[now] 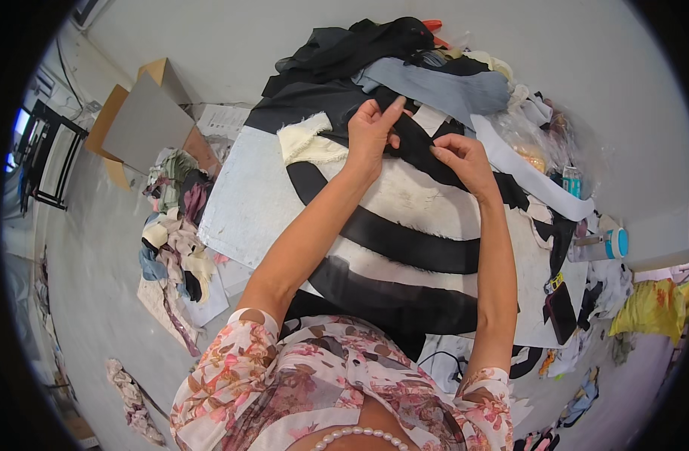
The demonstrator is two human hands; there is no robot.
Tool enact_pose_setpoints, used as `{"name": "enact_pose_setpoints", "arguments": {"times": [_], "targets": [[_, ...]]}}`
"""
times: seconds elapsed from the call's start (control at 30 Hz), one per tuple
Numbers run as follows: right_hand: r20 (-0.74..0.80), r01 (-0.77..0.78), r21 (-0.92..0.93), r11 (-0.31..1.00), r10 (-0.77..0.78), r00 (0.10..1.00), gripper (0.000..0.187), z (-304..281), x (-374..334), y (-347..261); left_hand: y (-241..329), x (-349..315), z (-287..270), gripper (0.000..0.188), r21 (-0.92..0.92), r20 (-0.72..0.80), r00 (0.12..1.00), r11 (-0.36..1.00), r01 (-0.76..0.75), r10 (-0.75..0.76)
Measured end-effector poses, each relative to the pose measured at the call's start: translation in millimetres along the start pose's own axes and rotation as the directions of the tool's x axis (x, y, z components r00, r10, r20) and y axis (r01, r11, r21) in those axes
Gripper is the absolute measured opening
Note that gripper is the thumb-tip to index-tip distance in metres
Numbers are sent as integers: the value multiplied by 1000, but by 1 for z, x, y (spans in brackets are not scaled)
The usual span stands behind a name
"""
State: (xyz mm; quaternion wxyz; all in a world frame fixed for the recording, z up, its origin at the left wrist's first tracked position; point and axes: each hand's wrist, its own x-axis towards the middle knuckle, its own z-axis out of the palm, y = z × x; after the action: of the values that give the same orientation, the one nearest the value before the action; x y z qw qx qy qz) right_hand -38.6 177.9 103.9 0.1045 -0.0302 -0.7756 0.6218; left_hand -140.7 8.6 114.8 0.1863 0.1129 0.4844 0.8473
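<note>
Over the far half of the white table, both hands are closed on a black fabric strip. My left hand has curled fingers and an extended thumb on the strip's far end. Farther along its edge, my right hand pinches the cloth between thumb and fingertips. Nearer to me lie a curved black fabric piece with frayed edges and a sheerer dark piece. A cream, frayed fabric piece rests beside my left wrist.
Dark cloth, a grey-blue piece and a long white strip are heaped at the back. A phone lies at the table's right edge. Fabric scraps and an open cardboard box stand on the left.
</note>
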Motion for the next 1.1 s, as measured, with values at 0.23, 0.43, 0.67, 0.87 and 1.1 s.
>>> {"name": "enact_pose_setpoints", "arguments": {"times": [0.23,0.43,0.67,0.87,1.1], "targets": [[-114,94,-183,979,-116,987,14,-6,3,8,2,-7,6,24,-54,73,996,997,58,-54],[-285,343,-267,900,-414,865,16,16,-1,-9,21,-7,14,25,173,93,985,971,-162,148],[-284,283,-535,796,-485,827,31,49,-2,-26,24,-10,14,21,229,142,963,939,-255,227],[-254,293,-192,937,-336,907,23,44,3,-18,22,-7,11,27,240,156,970,946,-218,185],[-64,-49,354,934,76,995,22,19,-2,-28,-5,-18,-1,60,-210,465,792,819,533,-396]]}}
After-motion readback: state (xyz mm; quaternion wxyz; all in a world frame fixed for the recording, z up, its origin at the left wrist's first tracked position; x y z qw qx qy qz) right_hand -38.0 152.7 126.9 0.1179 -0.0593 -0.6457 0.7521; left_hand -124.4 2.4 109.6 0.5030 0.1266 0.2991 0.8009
